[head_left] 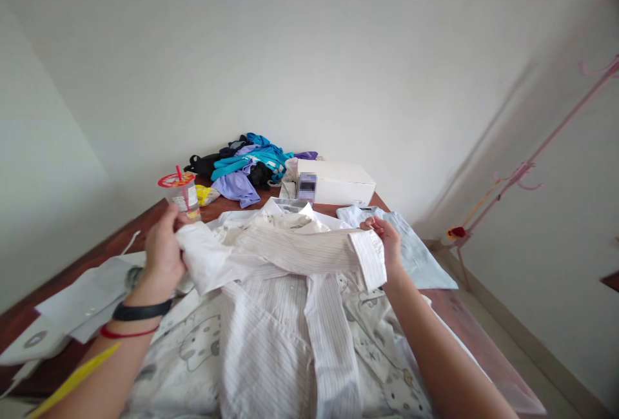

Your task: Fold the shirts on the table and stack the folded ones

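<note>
A white shirt with thin stripes (pixel 271 341) lies over a pale cloth with printed animal figures (pixel 198 348). One striped sleeve (pixel 309 248) is stretched crosswise above it between my two hands. My left hand (pixel 164 245) is closed around white fabric at the shirt's left side. At the other end, my right hand (pixel 387 238) pinches the sleeve by its cuff (pixel 370 258). The fingertips of both hands are partly hidden by cloth. Just beyond the sleeve, the collar area (pixel 290 209) shows several pale layers.
Behind stand a plastic cup with a red straw (pixel 182 193), a heap of blue, purple and black clothes (pixel 251 167) and a white box (pixel 338 182). A light blue folded garment (pixel 411 248) rests at the right. Papers (pixel 91 296) lie left. A pink coat stand (pixel 536 148) leans in view.
</note>
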Motion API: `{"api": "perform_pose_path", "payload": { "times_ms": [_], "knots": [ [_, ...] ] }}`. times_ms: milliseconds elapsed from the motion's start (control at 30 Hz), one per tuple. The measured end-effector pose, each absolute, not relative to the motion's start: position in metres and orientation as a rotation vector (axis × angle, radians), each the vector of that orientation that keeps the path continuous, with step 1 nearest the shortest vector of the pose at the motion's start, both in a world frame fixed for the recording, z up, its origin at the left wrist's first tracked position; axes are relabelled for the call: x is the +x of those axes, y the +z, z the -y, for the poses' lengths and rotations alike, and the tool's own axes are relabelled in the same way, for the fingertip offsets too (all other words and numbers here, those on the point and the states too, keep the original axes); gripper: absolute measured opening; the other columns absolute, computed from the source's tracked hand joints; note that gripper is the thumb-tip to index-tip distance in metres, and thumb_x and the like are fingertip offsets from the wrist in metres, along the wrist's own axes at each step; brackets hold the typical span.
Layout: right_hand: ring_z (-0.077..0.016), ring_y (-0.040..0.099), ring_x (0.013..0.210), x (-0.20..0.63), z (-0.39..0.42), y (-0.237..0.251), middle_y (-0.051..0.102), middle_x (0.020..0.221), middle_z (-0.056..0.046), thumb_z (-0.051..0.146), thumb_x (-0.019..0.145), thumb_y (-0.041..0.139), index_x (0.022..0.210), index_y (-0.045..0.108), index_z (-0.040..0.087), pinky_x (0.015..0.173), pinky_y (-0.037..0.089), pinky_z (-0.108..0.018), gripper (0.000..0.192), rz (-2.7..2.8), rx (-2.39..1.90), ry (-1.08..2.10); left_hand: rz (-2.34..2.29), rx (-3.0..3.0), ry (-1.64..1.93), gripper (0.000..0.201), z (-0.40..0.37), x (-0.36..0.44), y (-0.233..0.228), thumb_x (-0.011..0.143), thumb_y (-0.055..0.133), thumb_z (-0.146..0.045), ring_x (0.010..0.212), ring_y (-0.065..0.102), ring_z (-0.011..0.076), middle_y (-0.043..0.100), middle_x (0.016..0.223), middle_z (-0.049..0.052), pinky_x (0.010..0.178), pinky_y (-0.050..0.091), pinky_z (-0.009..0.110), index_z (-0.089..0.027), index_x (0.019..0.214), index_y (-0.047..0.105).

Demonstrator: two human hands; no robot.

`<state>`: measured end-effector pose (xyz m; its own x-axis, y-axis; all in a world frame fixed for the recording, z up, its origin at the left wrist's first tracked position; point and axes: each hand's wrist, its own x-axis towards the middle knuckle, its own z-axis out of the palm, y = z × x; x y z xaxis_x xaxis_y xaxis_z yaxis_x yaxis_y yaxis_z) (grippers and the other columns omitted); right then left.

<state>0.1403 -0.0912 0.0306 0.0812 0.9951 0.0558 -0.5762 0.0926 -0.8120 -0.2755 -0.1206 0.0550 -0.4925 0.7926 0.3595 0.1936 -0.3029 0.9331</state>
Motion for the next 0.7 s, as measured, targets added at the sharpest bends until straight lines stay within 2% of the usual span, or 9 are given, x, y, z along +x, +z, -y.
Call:
{"api": "perform_pose_path", "payload": {
  "times_ms": [67,100,267,367,433,467,533,600,700],
  "knots": [
    [-0.0128,0.054,0.052,0.134,0.091,0.028,0.055,0.06,0.004,0.036,0.076,0.071,0.073,0.057,0.022,0.054,0.048,-0.027,0.02,0.739,-0.712,1.369,-1.435,1.188,1.691,0.052,0.147,-0.236,0.058,0.087,0.059,-0.067,0.059,0.041,0.0131,0.045,0.065,-0.002,0.056,0.037,0.027,-0.021,0.07,0.044],
    [-0.0141,0.057,0.055,0.132,0.092,0.027,0.057,0.062,0.004,0.035,0.077,0.071,0.075,0.058,0.022,0.057,0.05,-0.028,0.018,0.744,-0.701,1.377,-1.348,1.221,1.525,0.052,0.163,-0.215,0.059,0.088,0.061,-0.066,0.058,0.041,0.0131,0.047,0.065,-0.002,0.055,0.036,0.027,-0.02,0.068,0.048],
    [-0.0171,0.064,0.068,0.123,0.096,0.025,0.064,0.072,-0.001,0.028,0.076,0.064,0.082,0.064,0.023,0.066,0.055,-0.03,0.008,0.757,-0.549,1.453,-0.81,1.59,0.679,0.062,0.237,-0.114,0.058,0.092,0.054,-0.074,0.065,0.05,0.0152,0.056,0.066,0.003,0.061,0.038,0.028,-0.017,0.07,0.066],
    [-0.0195,0.07,0.083,0.119,0.102,0.026,0.069,0.083,-0.003,0.028,0.077,0.061,0.09,0.067,0.024,0.077,0.058,-0.032,0.015,0.8,-0.483,1.496,-0.666,1.55,0.501,0.068,0.26,-0.073,0.052,0.091,0.05,-0.08,0.056,0.043,0.0115,0.05,0.06,0.001,0.054,0.032,0.026,-0.016,0.074,0.068],
    [-0.0202,0.072,0.088,0.115,0.106,0.024,0.07,0.084,-0.003,0.03,0.078,0.06,0.093,0.067,0.025,0.081,0.059,-0.034,0.017,0.832,-0.484,1.542,-0.593,1.578,0.493,0.064,0.262,-0.06,0.051,0.091,0.054,-0.078,0.056,0.046,0.0115,0.055,0.064,0.001,0.053,0.034,0.024,-0.016,0.087,0.072],
    [-0.0209,0.072,0.089,0.113,0.108,0.023,0.07,0.085,-0.003,0.032,0.079,0.06,0.094,0.066,0.025,0.082,0.059,-0.035,0.018,0.855,-0.495,1.573,-0.576,1.629,0.526,0.059,0.259,-0.057,0.052,0.092,0.057,-0.073,0.061,0.053,0.0132,0.061,0.071,0.003,0.057,0.04,0.024,-0.017,0.097,0.074],
    [-0.0231,0.074,0.093,0.109,0.111,0.021,0.071,0.086,-0.003,0.036,0.081,0.059,0.096,0.065,0.025,0.085,0.059,-0.038,0.019,0.913,-0.523,1.633,-0.567,1.801,0.62,0.043,0.248,-0.059,0.055,0.097,0.062,-0.058,0.084,0.066,0.0188,0.071,0.095,0.008,0.078,0.052,0.028,-0.02,0.115,0.072],
    [-0.0256,0.074,0.096,0.107,0.113,0.019,0.072,0.09,-0.004,0.04,0.083,0.058,0.098,0.064,0.025,0.088,0.058,-0.043,0.022,0.974,-0.543,1.682,-0.558,1.998,0.657,0.034,0.232,-0.068,0.057,0.1,0.061,-0.043,0.11,0.066,0.023,0.07,0.119,0.011,0.101,0.051,0.034,-0.023,0.126,0.07],
    [-0.0275,0.075,0.095,0.106,0.115,0.019,0.074,0.094,-0.006,0.044,0.083,0.058,0.101,0.064,0.024,0.089,0.058,-0.047,0.027,1.034,-0.56,1.721,-0.592,2.228,0.487,0.035,0.204,-0.087,0.05,0.1,0.063,-0.037,0.126,0.063,0.0267,0.063,0.139,0.011,0.112,0.046,0.04,-0.026,0.133,0.068]
  ]
}}
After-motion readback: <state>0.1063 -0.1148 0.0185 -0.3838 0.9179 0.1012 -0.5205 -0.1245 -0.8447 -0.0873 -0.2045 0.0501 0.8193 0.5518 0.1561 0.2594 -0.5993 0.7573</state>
